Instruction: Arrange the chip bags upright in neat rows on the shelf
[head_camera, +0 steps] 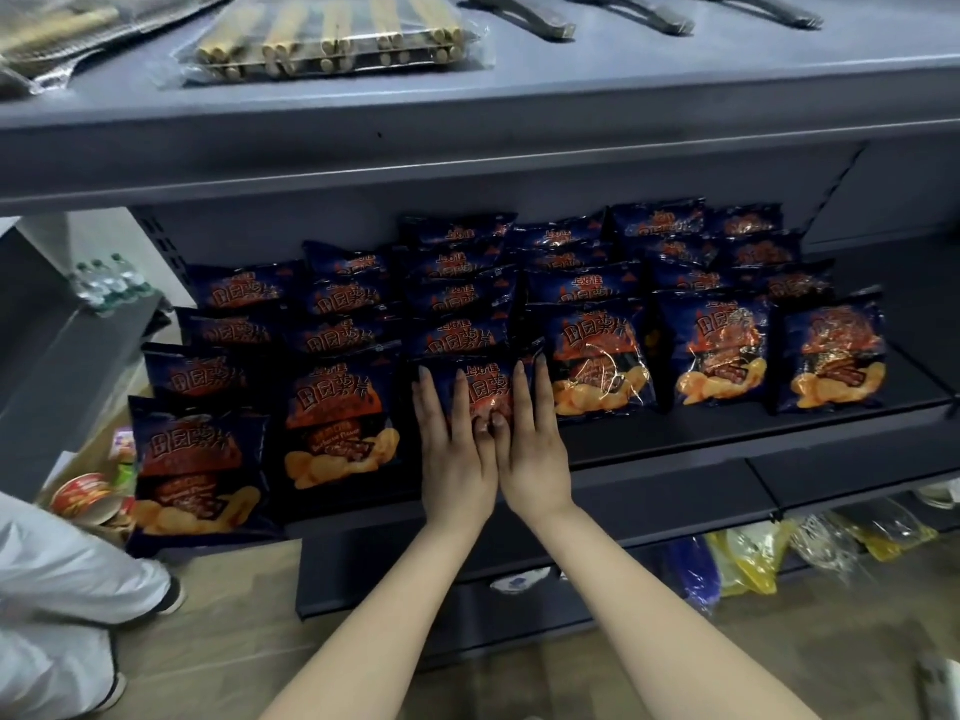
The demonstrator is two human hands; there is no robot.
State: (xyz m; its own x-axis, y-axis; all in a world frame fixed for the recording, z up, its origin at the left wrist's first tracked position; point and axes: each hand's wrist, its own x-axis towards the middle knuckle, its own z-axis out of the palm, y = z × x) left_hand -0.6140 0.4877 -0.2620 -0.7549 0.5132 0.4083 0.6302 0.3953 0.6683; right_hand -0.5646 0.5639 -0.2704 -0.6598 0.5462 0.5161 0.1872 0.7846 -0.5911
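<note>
Your left hand (457, 454) and right hand (530, 449) lay flat, side by side and touching at the thumbs, fingers spread and pressed against the front chip bag (480, 387) of the middle row, near the front edge of the shelf (675, 444). Neither hand pinched the bag; both simply pushed on its face.

The chip bags stood in rows running from the front edge toward the back of the shelf, most leaning backward, not fully upright. The bag under your palms sat slightly behind its neighbours, the orange-fronted bag to the left (340, 423) and the one to the right (597, 356).

The risk, as it looked, was that a firm push would topple the leaning row behind like dominoes, or crush the air-filled bag. The leftmost bag (197, 465) overhung the shelf's left end and seemed liable to slip to the floor if jostled.

Above, the upper shelf (467, 148) carried a wrapped pack of sticks (332, 39), limiting headroom for lifting bags out. Below the front edge, yellow packets (748, 558) lay on a lower level, and a person's light trouser leg (67, 574) stood near the left end.
</note>
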